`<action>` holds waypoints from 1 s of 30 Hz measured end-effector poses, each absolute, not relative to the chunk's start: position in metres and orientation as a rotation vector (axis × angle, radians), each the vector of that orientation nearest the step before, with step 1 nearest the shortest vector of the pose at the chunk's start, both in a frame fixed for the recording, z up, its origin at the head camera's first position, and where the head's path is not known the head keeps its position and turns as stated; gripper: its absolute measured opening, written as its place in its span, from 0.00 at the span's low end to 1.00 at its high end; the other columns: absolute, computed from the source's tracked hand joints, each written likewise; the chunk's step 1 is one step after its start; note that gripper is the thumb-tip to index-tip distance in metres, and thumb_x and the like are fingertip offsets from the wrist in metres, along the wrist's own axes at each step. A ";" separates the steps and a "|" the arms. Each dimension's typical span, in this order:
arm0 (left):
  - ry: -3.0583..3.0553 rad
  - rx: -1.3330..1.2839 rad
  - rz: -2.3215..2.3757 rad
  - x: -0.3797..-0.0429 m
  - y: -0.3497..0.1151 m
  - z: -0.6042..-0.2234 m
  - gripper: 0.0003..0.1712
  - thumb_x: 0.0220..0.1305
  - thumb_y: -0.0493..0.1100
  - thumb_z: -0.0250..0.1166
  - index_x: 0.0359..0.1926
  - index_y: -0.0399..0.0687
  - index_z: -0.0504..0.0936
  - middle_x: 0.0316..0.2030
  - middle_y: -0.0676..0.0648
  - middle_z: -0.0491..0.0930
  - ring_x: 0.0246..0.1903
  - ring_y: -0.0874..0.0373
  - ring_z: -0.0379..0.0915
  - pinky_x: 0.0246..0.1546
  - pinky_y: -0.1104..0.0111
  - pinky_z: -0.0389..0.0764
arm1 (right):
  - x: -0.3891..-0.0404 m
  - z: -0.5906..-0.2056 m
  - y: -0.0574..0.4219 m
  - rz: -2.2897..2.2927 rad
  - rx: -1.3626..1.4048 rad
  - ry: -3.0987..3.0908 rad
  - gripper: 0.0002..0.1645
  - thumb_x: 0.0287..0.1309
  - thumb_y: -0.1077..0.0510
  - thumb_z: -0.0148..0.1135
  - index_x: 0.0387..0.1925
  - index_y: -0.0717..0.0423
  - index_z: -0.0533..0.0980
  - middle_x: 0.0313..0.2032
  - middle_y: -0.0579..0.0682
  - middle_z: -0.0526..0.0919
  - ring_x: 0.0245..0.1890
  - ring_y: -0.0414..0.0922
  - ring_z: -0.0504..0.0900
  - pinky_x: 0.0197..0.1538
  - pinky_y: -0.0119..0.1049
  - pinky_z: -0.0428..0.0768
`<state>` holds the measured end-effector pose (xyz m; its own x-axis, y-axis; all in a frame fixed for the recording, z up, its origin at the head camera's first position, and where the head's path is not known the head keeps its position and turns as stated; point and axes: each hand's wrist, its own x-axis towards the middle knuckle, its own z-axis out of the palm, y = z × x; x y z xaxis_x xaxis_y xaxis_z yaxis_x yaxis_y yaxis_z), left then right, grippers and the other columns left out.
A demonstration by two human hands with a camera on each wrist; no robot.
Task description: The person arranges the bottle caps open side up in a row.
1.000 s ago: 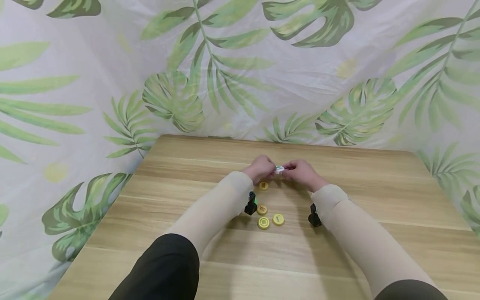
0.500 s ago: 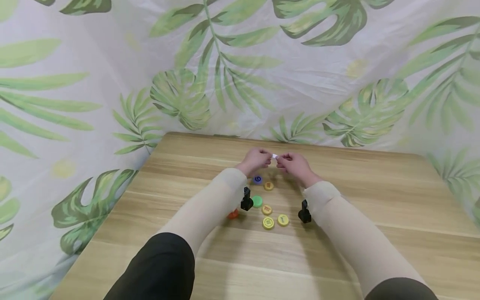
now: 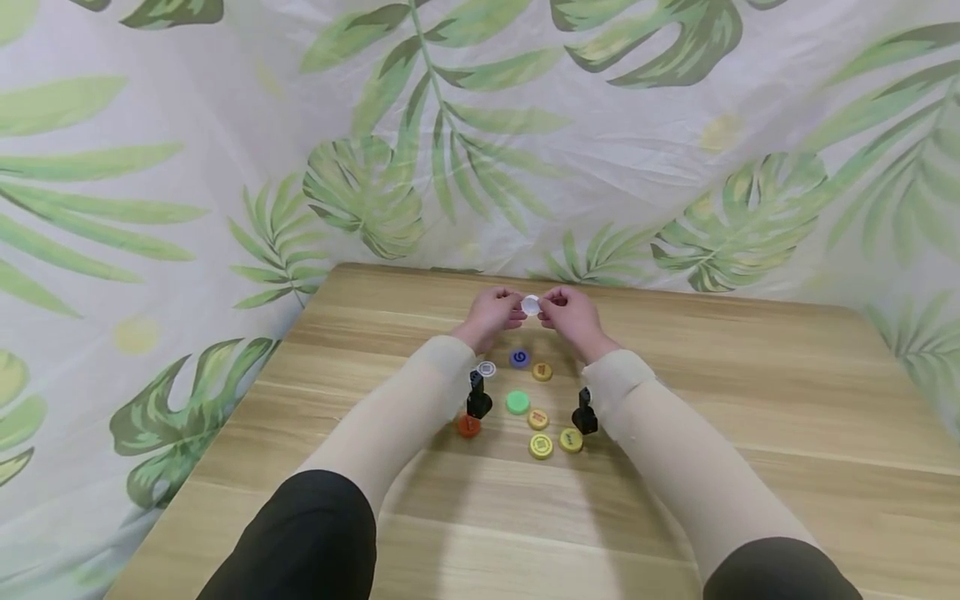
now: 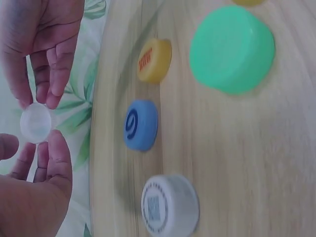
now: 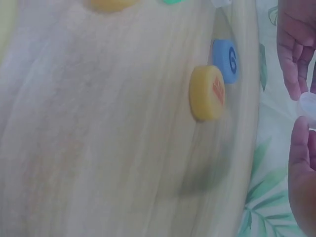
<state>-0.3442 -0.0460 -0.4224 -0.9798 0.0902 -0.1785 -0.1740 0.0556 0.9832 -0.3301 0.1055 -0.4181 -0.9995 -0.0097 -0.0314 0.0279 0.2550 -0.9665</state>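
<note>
A small translucent white bottle cap (image 3: 531,305) is held up over the far part of the table, between both hands. My right hand (image 3: 572,315) pinches one edge of it with thumb and fingertips. My left hand (image 3: 492,312) holds the opposite edge, its fingertips (image 4: 58,143) at the rim in the left wrist view. Nearest below on the table are a blue cap (image 3: 520,358) with a dark spiral mark, an orange-yellow cap (image 3: 542,372) with red print, and a white cap (image 3: 487,368) with a printed square.
Nearer on the wooden table (image 3: 660,500) lie a green cap (image 3: 517,402), a red cap (image 3: 468,426), another orange-yellow cap (image 3: 537,419) and two yellow caps, one plain-rimmed cap (image 3: 541,446) beside the other yellow cap (image 3: 571,441). A leaf-patterned cloth (image 3: 480,150) hangs behind.
Both hands have risen and shifted slightly left with the translucent cap, which has turned to show its round face. The blue, red and white caps on the table have come into sight.
</note>
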 end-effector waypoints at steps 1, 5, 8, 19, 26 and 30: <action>2.134 -0.085 2.027 -0.344 -0.048 -0.422 0.16 0.79 0.37 0.54 0.58 0.28 0.76 0.53 0.33 0.80 0.51 0.45 0.80 0.54 0.61 0.83 | -0.332 -0.419 0.104 -1.881 0.016 2.477 0.09 0.72 0.65 0.59 0.46 0.70 0.76 0.37 0.56 0.81 0.38 0.50 0.85 0.44 0.33 0.87; 2.124 -0.075 1.970 -0.345 -0.055 -0.422 0.19 0.80 0.37 0.52 0.62 0.26 0.73 0.47 0.38 0.79 0.47 0.49 0.78 0.59 0.59 0.80 | -0.338 -0.426 0.099 -1.791 0.006 2.485 0.11 0.73 0.67 0.56 0.49 0.73 0.76 0.39 0.60 0.83 0.37 0.47 0.85 0.43 0.31 0.86; 2.118 -0.072 1.911 -0.347 -0.064 -0.425 0.18 0.80 0.36 0.51 0.59 0.24 0.74 0.39 0.43 0.76 0.40 0.53 0.75 0.59 0.59 0.79 | -0.341 -0.431 0.095 -1.693 -0.015 2.481 0.13 0.72 0.68 0.55 0.51 0.74 0.77 0.42 0.64 0.84 0.42 0.52 0.86 0.45 0.32 0.86; 2.128 -0.108 1.733 -0.352 -0.085 -0.435 0.10 0.76 0.33 0.52 0.46 0.28 0.77 0.28 0.46 0.76 0.27 0.60 0.72 0.34 0.72 0.80 | -0.342 -0.440 0.082 -1.542 -0.059 2.409 0.12 0.71 0.70 0.55 0.49 0.76 0.78 0.38 0.64 0.87 0.31 0.43 0.84 0.37 0.28 0.85; 2.134 -0.161 1.681 -0.350 -0.089 -0.435 0.10 0.75 0.34 0.54 0.47 0.29 0.77 0.29 0.46 0.76 0.27 0.60 0.73 0.36 0.71 0.82 | -0.346 -0.443 0.079 -1.494 -0.070 2.355 0.15 0.70 0.70 0.55 0.53 0.75 0.76 0.38 0.61 0.85 0.33 0.43 0.83 0.43 0.32 0.86; 2.151 -0.152 1.635 -0.350 -0.088 -0.437 0.09 0.74 0.34 0.54 0.43 0.30 0.78 0.29 0.46 0.76 0.26 0.60 0.73 0.34 0.72 0.81 | -0.345 -0.444 0.081 -1.447 -0.063 2.355 0.15 0.71 0.68 0.55 0.54 0.73 0.77 0.38 0.57 0.83 0.35 0.43 0.81 0.45 0.33 0.85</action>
<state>-0.3498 -0.0880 -0.4373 -0.9007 0.1699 -0.4000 -0.3399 0.2980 0.8920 -0.3452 0.0811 -0.4440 -0.9289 -0.2301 -0.2902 0.1549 0.4703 -0.8688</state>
